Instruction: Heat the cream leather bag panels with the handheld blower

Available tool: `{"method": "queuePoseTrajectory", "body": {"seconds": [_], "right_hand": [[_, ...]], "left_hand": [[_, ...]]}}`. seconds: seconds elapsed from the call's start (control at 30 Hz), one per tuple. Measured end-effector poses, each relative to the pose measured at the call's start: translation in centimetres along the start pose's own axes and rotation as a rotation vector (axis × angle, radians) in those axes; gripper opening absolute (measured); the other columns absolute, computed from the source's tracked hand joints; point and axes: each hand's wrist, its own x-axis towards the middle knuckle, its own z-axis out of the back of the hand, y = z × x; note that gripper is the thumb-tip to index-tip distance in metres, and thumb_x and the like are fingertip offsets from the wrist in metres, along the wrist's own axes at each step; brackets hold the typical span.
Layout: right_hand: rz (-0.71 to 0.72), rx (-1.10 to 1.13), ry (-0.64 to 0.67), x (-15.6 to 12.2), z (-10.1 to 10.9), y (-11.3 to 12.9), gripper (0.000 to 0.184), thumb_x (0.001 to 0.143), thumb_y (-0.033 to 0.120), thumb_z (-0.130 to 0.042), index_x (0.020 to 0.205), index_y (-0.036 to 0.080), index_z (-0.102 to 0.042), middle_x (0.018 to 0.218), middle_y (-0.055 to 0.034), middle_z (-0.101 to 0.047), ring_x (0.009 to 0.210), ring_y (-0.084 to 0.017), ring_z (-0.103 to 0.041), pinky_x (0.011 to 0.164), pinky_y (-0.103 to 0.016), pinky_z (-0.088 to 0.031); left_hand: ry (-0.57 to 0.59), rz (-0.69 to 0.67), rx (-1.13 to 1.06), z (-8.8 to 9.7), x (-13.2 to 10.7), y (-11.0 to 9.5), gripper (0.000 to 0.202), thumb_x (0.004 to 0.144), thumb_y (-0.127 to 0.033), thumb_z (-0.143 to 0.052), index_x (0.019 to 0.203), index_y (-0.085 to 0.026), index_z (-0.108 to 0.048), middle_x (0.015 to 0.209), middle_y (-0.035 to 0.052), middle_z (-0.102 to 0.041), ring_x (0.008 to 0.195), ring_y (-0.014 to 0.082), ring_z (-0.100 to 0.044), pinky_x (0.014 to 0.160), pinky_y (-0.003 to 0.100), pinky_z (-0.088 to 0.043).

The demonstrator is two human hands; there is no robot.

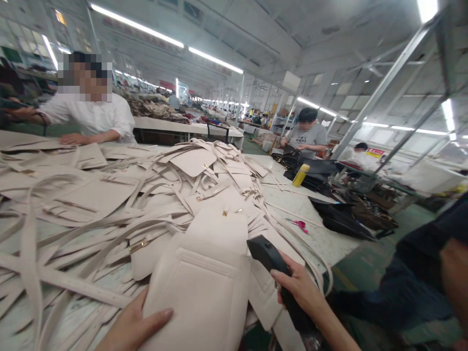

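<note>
My left hand (141, 319) grips the lower left edge of a cream leather bag piece (201, 282), thumb on its face and the other fingers hidden behind. The piece has a stitched rectangular panel and a flap with a small gold clasp (224, 213). To its right, my right hand (296, 282) is closed around a black hand-held tool (270, 253) with an angled head. That head is close to the bag piece's right edge; I cannot tell whether they touch. Under and beyond them lies a heap of cream bag pieces (193, 161) and long straps (31, 243).
Pink-handled scissors (302, 225) and a yellow bottle (301, 175) are on the table (314, 231) at right, near black bags (343, 214). One person (91, 114) works across at left, another (307, 134) at the far right end. A dark-clothed person (413, 268) is close on my right.
</note>
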Motion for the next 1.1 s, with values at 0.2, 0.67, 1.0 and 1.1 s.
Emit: {"method": "queuePoseTrajectory", "body": {"seconds": [0.2,0.67,1.0,1.1], "right_hand": [[-0.119,0.049,0.174,-1.9,-1.1,-2.3,0.066,0.075,0.028,-0.054,0.136,0.019,-0.031,0.048,0.0068,-0.049,0.036,-0.013,-0.051,0.033,-0.018,-0.041],[0.057,0.006,0.348,1.1,-7.3,2.9,0.063,0.067,0.015,-0.05,0.129,0.025,-0.044,0.053,0.0086,-0.046,0.034,-0.007,-0.045,0.032,-0.015,-0.039],[0.178,-0.014,0.442,7.9,-12.9,7.4,0.04,0.066,0.024,-0.059,0.106,0.025,-0.061,0.053,0.0064,-0.048,0.034,-0.011,-0.049,0.029,-0.019,-0.042],[0.226,0.007,0.376,8.6,-12.4,8.6,0.041,0.071,0.028,-0.057,0.112,0.028,-0.057,0.054,0.0068,-0.047,0.037,-0.011,-0.05,0.031,-0.018,-0.042]], "left_hand": [[-0.357,-0.327,0.447,2.5,4.4,-1.4,0.061,0.063,-0.054,-0.059,0.112,-0.018,-0.054,0.122,0.0098,-0.055,0.116,0.0319,-0.047,0.102,0.039,-0.036],[0.176,-0.197,-0.492,-2.8,5.5,-4.2,0.073,0.062,-0.026,-0.07,0.128,-0.013,-0.039,0.085,0.006,-0.068,0.073,0.0247,-0.065,0.064,0.031,-0.051],[0.213,-0.183,-0.587,-3.1,5.7,-3.3,0.089,0.059,-0.023,-0.076,0.135,-0.017,-0.031,0.093,0.01,-0.067,0.07,0.0267,-0.065,0.063,0.034,-0.053],[0.225,-0.221,-0.619,-2.8,5.8,-3.2,0.087,0.061,-0.018,-0.074,0.135,-0.023,-0.029,0.101,0.0094,-0.065,0.077,0.0266,-0.065,0.067,0.034,-0.053]]}}
